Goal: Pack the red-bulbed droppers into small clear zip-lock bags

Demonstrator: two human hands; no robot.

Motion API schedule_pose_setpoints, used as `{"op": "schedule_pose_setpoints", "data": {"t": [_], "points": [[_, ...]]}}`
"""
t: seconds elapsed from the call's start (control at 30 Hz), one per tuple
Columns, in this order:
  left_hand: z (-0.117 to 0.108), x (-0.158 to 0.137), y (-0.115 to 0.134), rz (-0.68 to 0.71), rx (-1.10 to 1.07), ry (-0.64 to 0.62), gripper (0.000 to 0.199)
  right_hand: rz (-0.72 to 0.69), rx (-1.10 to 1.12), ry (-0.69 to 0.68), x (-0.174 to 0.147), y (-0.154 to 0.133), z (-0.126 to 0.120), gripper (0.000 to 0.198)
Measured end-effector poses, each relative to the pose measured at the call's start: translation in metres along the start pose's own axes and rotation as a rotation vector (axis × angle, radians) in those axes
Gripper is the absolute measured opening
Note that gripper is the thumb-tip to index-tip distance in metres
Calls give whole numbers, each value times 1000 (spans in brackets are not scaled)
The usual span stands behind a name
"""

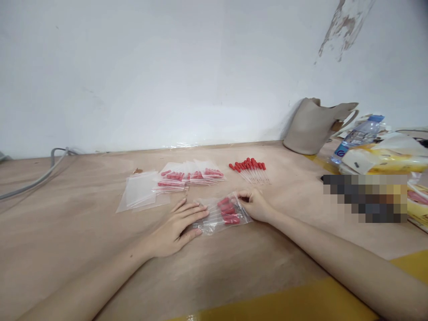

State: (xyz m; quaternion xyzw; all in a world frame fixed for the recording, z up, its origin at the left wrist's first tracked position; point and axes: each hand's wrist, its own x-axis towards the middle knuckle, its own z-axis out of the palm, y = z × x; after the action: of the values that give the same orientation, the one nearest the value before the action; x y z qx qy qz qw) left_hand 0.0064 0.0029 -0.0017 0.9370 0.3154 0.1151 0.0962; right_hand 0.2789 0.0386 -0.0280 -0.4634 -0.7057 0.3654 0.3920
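Note:
A clear plastic zip bag lies flat on the table, with several droppers with red bulbs inside. My left hand rests on the bag's left end, its fingers stretched out and spread. At the bag's upper right edge, my right hand pinches the plastic between thumb and fingers. Behind the hands is a row of filled bags with red-bulbed droppers. Flat bags without red bulbs lie left of that row. Loose red-bulbed droppers are fanned out at the back, beyond my right hand.
Brown paper covers the table, with yellow tape along its front. A beige bag-like container, a water bottle and a yellow-white package stand on the right. A grey cable runs in from the left. The wall closes the back.

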Motion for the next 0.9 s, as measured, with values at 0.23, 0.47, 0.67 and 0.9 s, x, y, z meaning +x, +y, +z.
{"op": "schedule_pose_setpoints", "data": {"t": [0.23, 0.47, 0.67, 0.9], "points": [[-1, -1, -1, 6, 16, -1, 42, 19, -305, 164, -5, -15, -12, 37], [-1, -1, 0, 0, 16, 4, 42, -453, -750, -247, -17, -30, -13, 58], [-1, 0, 1, 0, 8, 13, 41, -591, -680, -421, -17, -23, -16, 54], [-1, -1, 1, -5, 18, 3, 43, -745, -573, -357, -24, -14, -24, 48]]}}
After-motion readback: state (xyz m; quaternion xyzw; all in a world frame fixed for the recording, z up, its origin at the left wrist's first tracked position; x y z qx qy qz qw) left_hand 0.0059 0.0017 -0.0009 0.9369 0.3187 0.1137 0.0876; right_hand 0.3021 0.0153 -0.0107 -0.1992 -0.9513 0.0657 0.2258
